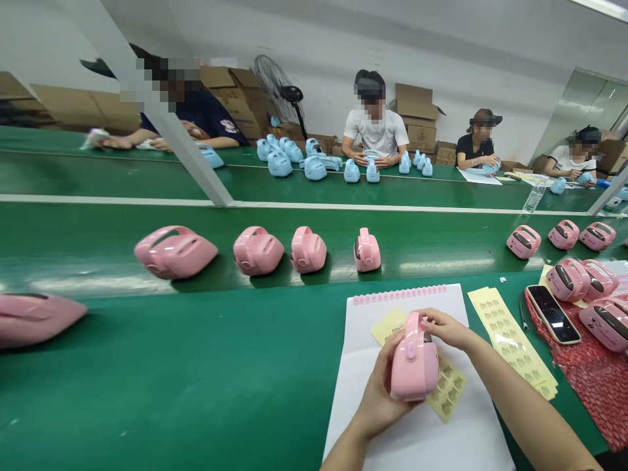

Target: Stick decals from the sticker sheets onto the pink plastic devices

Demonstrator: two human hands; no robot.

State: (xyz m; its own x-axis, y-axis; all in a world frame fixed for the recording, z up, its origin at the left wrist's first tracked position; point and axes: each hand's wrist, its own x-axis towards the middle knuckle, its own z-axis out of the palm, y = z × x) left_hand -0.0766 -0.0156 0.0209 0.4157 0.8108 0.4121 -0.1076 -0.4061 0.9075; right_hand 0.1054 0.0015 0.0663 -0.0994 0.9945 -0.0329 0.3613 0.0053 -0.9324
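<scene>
My left hand (380,392) is wrapped around the left side and bottom of a glossy pink plastic device with a carrying handle (415,369), held upright with one end toward me. At the top, the fingers of my right hand (446,327) close against its handle and dark front panel; whether they pinch anything small is hidden. Beneath the device lie a yellow sticker sheet (449,389) with rows of small grey stickers and a white paper sheet (373,451) with a row of pink tabs along its top.
Pink devices (258,251) stand along the green belt (441,239), with several more at right. Yellow sticker sheets (513,340), a phone (553,314) and red bubble wrap (583,386) lie right of the paper. Across the belt, people handle blue devices (279,163). A white post (186,144) rises at left.
</scene>
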